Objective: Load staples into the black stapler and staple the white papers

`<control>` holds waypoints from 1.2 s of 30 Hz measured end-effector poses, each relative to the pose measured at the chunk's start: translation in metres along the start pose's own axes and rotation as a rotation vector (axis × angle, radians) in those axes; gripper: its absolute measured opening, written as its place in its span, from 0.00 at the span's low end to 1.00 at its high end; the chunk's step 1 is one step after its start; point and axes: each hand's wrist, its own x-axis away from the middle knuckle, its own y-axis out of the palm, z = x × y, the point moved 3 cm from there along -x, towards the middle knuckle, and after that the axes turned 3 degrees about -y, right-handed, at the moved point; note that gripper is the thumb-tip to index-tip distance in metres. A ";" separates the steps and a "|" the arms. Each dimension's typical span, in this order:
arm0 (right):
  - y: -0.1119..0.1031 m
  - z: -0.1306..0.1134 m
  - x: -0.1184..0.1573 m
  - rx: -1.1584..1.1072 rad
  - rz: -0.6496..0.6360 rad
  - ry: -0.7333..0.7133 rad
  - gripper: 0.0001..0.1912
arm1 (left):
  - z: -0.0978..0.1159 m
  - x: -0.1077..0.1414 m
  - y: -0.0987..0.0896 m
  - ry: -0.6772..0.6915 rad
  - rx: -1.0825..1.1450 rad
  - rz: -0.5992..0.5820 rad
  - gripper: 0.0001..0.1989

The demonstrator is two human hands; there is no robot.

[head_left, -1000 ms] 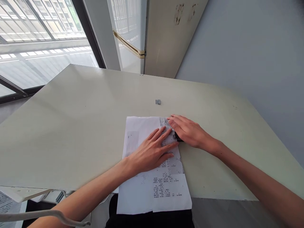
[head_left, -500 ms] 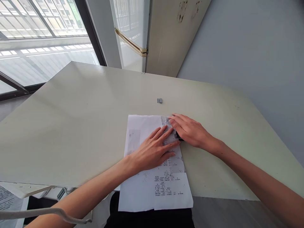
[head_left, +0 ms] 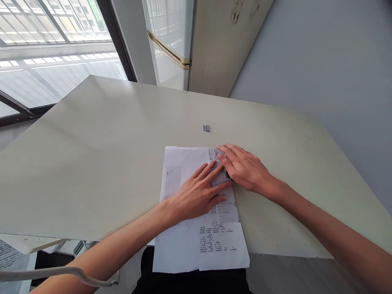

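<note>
A printed paper sheet [head_left: 176, 253] lies at the table's front edge, its lower end overhanging my lap. Flat on its middle rests my left hand [head_left: 199, 194], open, fingers spread to the right over the printed side. At the sheet's upper right edge, my right hand [head_left: 245, 167] is pressed down with its fingers together over a small black object, apparently a stapler [head_left: 228, 174]. Only a dark bit of it shows beneath the palm. Two small grey blocks [head_left: 206, 128], like staple strips, lie beyond the sheet.
The pale table [head_left: 122, 163] extends to both sides. Behind it stand a fridge [head_left: 168, 49] and a grey wall [head_left: 321, 61], with a window [head_left: 55, 24] at left. A grey cable or bar [head_left: 61, 270] crosses the lower left, near papers [head_left: 10, 257] below the table.
My right hand has shifted slightly left and covers more of the black object. The left hand and the sheet stay in place; the view tilts slightly.
</note>
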 end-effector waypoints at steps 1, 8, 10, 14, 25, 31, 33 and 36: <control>0.002 0.000 0.000 0.022 0.020 -0.011 0.29 | 0.000 0.000 0.000 0.002 0.006 0.001 0.24; 0.018 -0.004 -0.003 0.209 0.174 -0.059 0.26 | -0.001 0.000 -0.003 0.004 0.056 0.015 0.20; 0.022 -0.005 -0.004 0.226 0.170 -0.062 0.26 | -0.001 0.000 -0.004 0.000 0.052 0.011 0.19; 0.018 -0.007 -0.005 0.189 0.159 -0.044 0.27 | -0.001 0.000 -0.004 0.013 0.022 0.006 0.20; -0.009 0.017 0.027 -0.174 0.411 -0.150 0.22 | -0.015 0.008 -0.012 -0.005 -0.052 -0.033 0.24; 0.006 0.054 0.045 -0.181 0.354 -0.286 0.19 | -0.036 0.018 -0.031 0.016 -0.069 -0.077 0.25; 0.008 0.063 0.045 -0.196 0.377 -0.277 0.19 | -0.043 0.021 -0.039 0.018 -0.083 -0.094 0.24; 0.008 0.074 0.041 -0.211 0.440 -0.266 0.19 | -0.049 0.025 -0.048 0.018 -0.118 -0.108 0.24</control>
